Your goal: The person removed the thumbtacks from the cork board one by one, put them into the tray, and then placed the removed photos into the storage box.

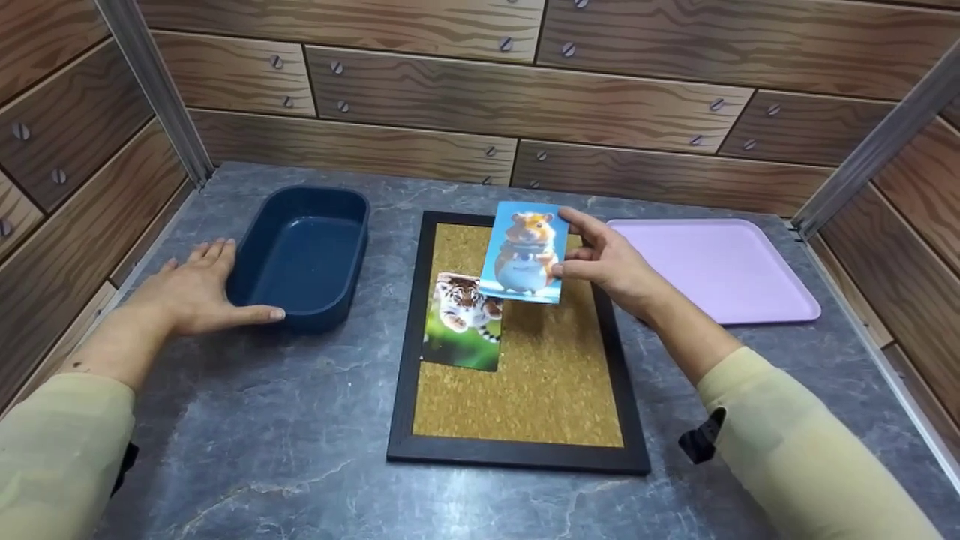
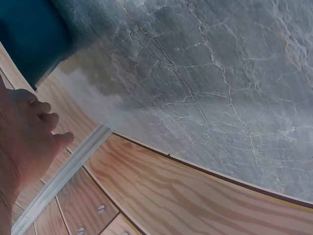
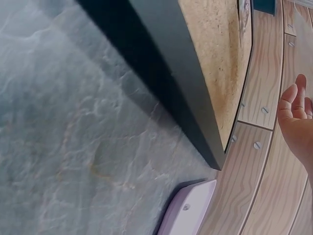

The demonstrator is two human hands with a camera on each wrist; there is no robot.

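Between the thumb and fingers of my right hand point(image 1: 611, 262) is a picture card of a hamster on blue point(image 1: 525, 251), pinched by its right edge over the upper part of a corkboard point(image 1: 555, 390). A second card, a tiger cub on green point(image 1: 463, 330), lies on the cork at the left; the hamster card overlaps its top corner in the head view. My left hand point(image 1: 195, 289) is spread beside a dark blue bin point(image 1: 352, 292), thumb along the near rim and fingers at the left side. The right wrist view shows my right hand point(image 3: 296, 117) past the black frame point(image 3: 181, 73).
To the right of the corkboard lies a flat lilac tray point(image 1: 720, 270). Grey marbled tabletop point(image 1: 300, 427) runs beneath everything. Wood-pattern walls point(image 1: 420, 90) close off the back and both sides, with metal posts point(image 1: 161, 90) at the corners.
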